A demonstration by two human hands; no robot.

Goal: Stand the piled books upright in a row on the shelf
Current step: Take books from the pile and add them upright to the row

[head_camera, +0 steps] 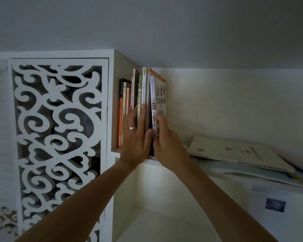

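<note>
Several books [129, 95] stand upright in a row at the left end of the white shelf [152, 160], against its side wall. My left hand [136, 137], with a ring on one finger, lies flat against their spines, fingers spread. My right hand [164, 138] grips the rightmost book [157, 95], a white-spined one with an orange top edge, thumb on the spine and fingers on the cover. It stands almost upright against the row. A pile of flat books [238, 152] lies on the shelf to the right.
A white carved lattice door [58, 137] fills the left. An open compartment [147, 215] lies below the shelf. The ceiling sits close above the books. A white box with a dark label [275, 205] is at lower right.
</note>
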